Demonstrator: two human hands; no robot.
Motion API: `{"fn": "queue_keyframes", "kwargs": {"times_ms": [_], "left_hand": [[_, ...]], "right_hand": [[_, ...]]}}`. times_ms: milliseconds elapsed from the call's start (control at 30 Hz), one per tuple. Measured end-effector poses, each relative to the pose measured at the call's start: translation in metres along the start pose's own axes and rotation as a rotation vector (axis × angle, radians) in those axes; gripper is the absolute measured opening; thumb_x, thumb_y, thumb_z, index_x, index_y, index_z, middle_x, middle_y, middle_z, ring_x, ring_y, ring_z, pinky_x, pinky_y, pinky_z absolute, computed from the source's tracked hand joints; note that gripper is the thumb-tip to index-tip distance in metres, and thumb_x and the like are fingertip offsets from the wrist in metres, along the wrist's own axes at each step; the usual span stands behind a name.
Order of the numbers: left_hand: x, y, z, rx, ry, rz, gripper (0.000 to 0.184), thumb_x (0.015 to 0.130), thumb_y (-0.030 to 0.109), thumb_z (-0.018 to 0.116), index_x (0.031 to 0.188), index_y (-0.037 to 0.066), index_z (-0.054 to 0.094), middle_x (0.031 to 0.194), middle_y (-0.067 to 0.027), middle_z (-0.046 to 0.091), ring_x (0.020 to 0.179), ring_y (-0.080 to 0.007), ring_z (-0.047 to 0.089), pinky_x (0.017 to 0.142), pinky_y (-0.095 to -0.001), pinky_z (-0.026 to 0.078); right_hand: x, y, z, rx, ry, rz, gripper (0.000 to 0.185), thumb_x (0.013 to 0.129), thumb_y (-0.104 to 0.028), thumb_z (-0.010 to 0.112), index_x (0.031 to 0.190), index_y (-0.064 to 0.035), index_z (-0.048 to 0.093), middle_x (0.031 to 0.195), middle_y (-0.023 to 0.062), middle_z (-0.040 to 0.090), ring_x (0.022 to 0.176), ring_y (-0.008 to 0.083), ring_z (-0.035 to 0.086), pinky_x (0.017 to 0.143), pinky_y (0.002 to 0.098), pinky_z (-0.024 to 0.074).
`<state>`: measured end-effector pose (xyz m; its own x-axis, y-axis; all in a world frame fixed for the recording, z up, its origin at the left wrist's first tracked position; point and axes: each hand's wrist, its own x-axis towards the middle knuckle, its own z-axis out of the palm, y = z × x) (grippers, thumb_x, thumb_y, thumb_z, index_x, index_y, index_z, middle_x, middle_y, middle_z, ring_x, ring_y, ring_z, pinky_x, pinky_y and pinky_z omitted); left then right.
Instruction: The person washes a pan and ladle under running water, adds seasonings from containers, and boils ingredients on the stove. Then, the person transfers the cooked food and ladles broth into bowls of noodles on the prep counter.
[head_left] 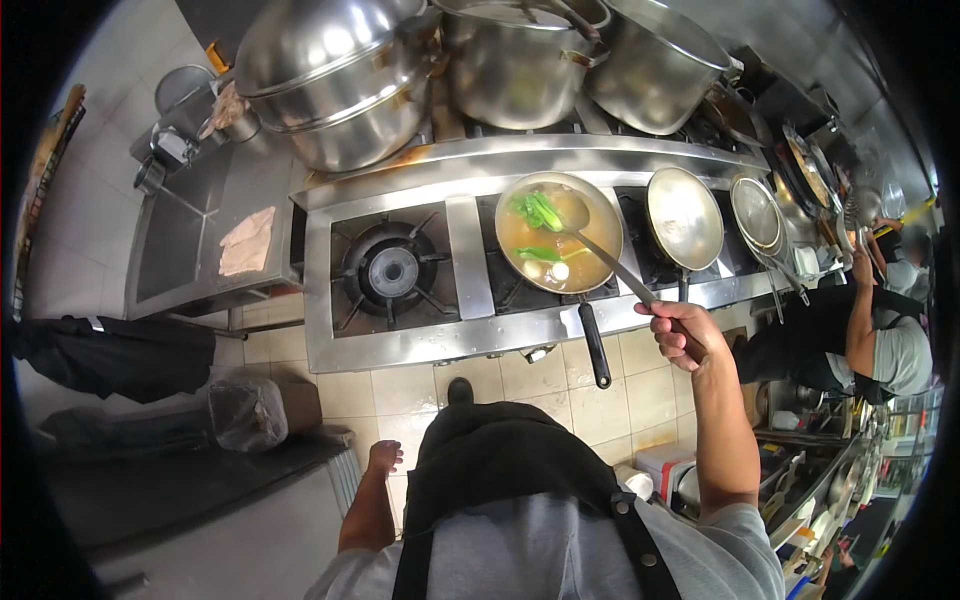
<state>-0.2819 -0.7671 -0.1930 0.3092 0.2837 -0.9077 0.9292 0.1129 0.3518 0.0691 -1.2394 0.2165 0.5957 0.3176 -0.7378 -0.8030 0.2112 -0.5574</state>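
Note:
My right hand (683, 335) is closed round the handle of a metal ladle (622, 272), whose bowl dips into the broth in a frying pan (509, 262). Green leafy vegetables (538, 211) and pale round pieces (546, 270) lie in the broth. The pan rests on a burner, its black handle (594, 345) pointing toward me. My left hand (385, 457) hangs low beside my body, away from the stove, with its fingers curled; whether anything is in it cannot be made out.
Left of the pan is a bare burner (393, 268); right of it sit an empty pan (685, 220) and strainers (757, 213). Large pots (515, 70) stand behind. A cloth (247, 242) lies on the left counter. Another person (895, 350) works at the right.

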Motion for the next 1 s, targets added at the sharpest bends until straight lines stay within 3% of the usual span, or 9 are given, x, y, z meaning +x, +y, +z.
{"fn": "queue_keyframes", "kwargs": {"times_ms": [533,767,1000], "left_hand": [[-0.002,-0.002,0.004,-0.029,0.003,0.052,0.030,0.085,0.025,0.056,0.108,0.008,0.062,0.087,-0.0069,0.066,0.067,-0.0188,0.063,0.053,-0.0359,0.047],[-0.008,0.001,0.005,-0.002,0.007,0.037,0.029,0.085,0.025,0.055,0.106,0.008,0.063,0.086,-0.0069,0.065,0.067,-0.0187,0.062,0.053,-0.0355,0.047],[0.000,-0.017,0.002,-0.027,-0.016,0.032,0.029,0.085,0.025,0.054,0.107,0.008,0.062,0.089,-0.0079,0.066,0.071,-0.0206,0.064,0.056,-0.0381,0.049]], "right_hand": [[0.006,-0.006,-0.003,0.018,0.001,0.029,0.018,0.094,-0.012,0.051,0.103,0.0026,0.054,0.060,-0.0005,0.050,0.037,0.0054,0.039,0.031,0.0184,0.0270],[0.012,0.012,0.000,-0.063,0.030,-0.042,0.018,0.090,-0.009,0.055,0.104,0.0016,0.052,0.061,-0.0008,0.050,0.036,0.0054,0.039,0.031,0.0192,0.0263],[0.009,0.040,-0.010,-0.039,-0.024,-0.182,0.026,0.089,-0.006,0.054,0.111,0.0077,0.050,0.061,0.0021,0.051,0.036,0.0072,0.039,0.032,0.0200,0.0284]]}}
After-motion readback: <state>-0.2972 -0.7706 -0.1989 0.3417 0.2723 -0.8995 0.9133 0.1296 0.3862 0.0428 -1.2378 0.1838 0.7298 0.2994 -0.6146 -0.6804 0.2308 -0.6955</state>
